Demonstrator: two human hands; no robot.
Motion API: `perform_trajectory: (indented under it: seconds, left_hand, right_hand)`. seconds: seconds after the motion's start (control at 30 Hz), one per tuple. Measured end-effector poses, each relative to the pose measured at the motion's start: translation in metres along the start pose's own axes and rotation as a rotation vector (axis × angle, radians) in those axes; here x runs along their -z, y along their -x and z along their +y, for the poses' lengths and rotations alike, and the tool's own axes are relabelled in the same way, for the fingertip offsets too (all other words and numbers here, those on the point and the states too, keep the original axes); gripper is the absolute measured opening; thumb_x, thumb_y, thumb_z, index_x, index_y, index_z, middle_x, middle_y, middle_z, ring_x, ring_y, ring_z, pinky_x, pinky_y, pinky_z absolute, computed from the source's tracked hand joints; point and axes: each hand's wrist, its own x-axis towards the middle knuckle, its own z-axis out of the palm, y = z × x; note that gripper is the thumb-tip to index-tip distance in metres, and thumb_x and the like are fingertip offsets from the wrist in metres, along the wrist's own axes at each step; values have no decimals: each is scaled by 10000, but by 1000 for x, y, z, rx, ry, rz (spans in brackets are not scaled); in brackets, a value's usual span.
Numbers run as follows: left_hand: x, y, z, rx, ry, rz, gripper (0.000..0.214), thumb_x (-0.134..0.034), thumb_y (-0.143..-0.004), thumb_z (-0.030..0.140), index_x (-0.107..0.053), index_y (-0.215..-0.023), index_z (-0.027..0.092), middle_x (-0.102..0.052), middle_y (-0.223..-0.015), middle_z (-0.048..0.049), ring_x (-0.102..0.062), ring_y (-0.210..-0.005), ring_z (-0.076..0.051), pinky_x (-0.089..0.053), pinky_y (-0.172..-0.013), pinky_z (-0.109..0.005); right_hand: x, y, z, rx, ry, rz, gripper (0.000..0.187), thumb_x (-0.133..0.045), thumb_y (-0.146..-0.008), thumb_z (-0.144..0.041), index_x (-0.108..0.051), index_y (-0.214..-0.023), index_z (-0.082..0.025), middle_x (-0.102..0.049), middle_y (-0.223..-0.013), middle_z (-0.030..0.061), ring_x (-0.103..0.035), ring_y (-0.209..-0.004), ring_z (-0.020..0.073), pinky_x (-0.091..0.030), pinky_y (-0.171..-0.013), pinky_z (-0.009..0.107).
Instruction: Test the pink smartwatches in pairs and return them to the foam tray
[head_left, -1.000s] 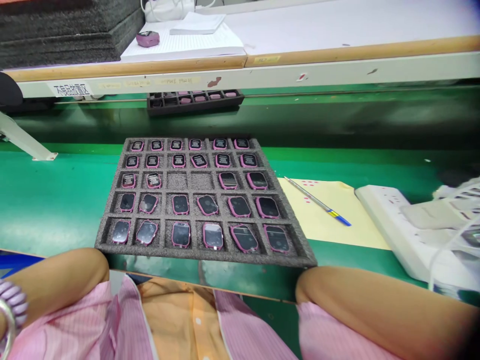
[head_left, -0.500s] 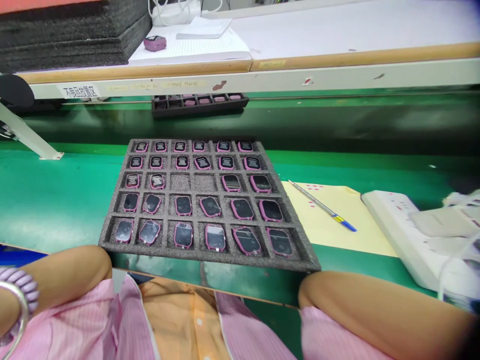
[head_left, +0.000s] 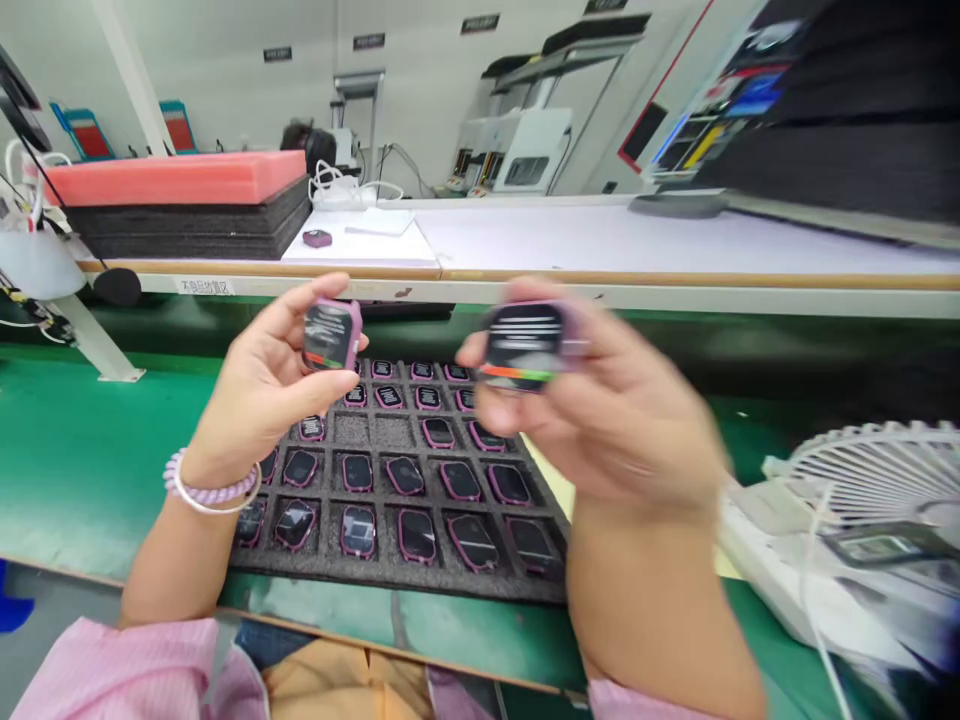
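Note:
My left hand (head_left: 251,390) is closed on a strapless smartwatch (head_left: 328,335), gripped by its edges between thumb and fingers. Its lit face shows text lines with a red and green band at the bottom. In my right hand (head_left: 637,420), blurred by motion, is a second purple-cased smartwatch (head_left: 523,345) with a similar lit screen. Both are held up above the dark foam tray (head_left: 390,583). Rows of smartwatches sit in its compartments, the far ones lit with text, the nearer ones dark. Two compartments in the middle row hold nothing. My forearms hide parts of the tray's sides.
A shelf (head_left: 570,270) runs across behind the tray, bearing stacked foam with a red top (head_left: 187,180), papers and another smartwatch (head_left: 317,238). At right lie a white fan (head_left: 877,460) and a power strip. A lamp post (head_left: 97,340) stands left.
Both hands, out of sight before, have come up into view, each holding a smartwatch over the tray. The camera view has tilted upward, showing the room behind the shelf.

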Motion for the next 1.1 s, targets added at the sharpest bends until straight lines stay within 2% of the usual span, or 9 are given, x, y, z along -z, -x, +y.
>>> perform_trajectory:
  seconds: [0.1,0.17,0.23,0.33,0.43,0.6,0.7,0.87,1.1]
  left_hand:
    - [-5,-10,-27,29,-60,-5,673,-904,-769,211,-617,-1378,233,-712,-1111,-56,-699,-986,-176,-613,-785,-207]
    - [-7,-14,-39,42,-67,-33,690,-879,-774,224,-581,-1396,212,-700,-1181,-73,-701,-982,-164,-622,-815,-208]
    - [-7,-14,-44,68,-56,-69,686,-852,-785,233,-555,-1403,205,-688,-1229,-86,-704,-916,-143,-630,-774,-203]
    - [-9,-12,-44,80,-52,-81,616,-822,-812,238,-567,-1371,195,-690,-1166,-71,-681,-745,-94,-629,-688,-189]
    - [-13,-10,-43,93,-39,-81,553,-814,-821,231,-591,-1324,175,-691,-1093,-50,-679,-657,-76,-633,-648,-178]
    - [-18,-8,-46,129,7,-81,597,-753,-842,205,-552,-1404,175,-701,-1208,-84,-765,-748,-129,-690,-761,-225]
    - [-19,-8,-47,143,33,-89,577,-727,-860,218,-553,-1408,174,-702,-1242,-93,-779,-746,-141,-696,-744,-226]
    - [-22,-8,-45,180,19,-73,480,-734,-883,281,-598,-1326,158,-731,-1122,-70,-783,-714,-160,-694,-691,-221]
    - [-23,-8,-42,200,70,-49,448,-718,-812,234,-636,-1246,158,-736,-998,-21,-783,-683,-173,-690,-658,-214]
  right_hand:
    - [-6,-21,17,-69,-178,-67,641,-903,-850,-260,-576,-1401,-300,-743,-1186,59,-735,-834,156,-628,-780,295]
    - [-8,-30,29,-128,-225,-76,647,-877,-824,-207,-560,-1386,-257,-743,-1177,66,-751,-877,167,-635,-809,301]
    - [-8,-34,36,-133,-223,-68,613,-854,-816,-200,-562,-1354,-231,-735,-1158,64,-739,-848,158,-628,-784,294]
    - [-8,-34,40,-106,-184,-54,567,-845,-815,-211,-570,-1310,-219,-711,-1071,36,-692,-765,134,-597,-711,273]
    - [-9,-33,39,-89,-134,-38,572,-840,-797,-196,-564,-1297,-217,-677,-980,8,-657,-731,122,-565,-680,253]
    - [-12,-35,38,-85,-129,-8,564,-830,-742,-179,-579,-1246,-216,-650,-958,-5,-623,-688,110,-556,-657,250]
    - [-11,-36,40,-75,-141,12,523,-859,-742,-212,-597,-1194,-211,-635,-981,-8,-590,-650,86,-537,-612,231]
    - [-11,-38,43,-59,-97,20,489,-897,-774,-311,-605,-1150,-201,-611,-989,-6,-529,-593,64,-484,-534,219]
    - [-14,-37,41,-65,-106,28,482,-813,-708,-204,-600,-1140,-198,-623,-946,-20,-550,-598,76,-478,-562,227]
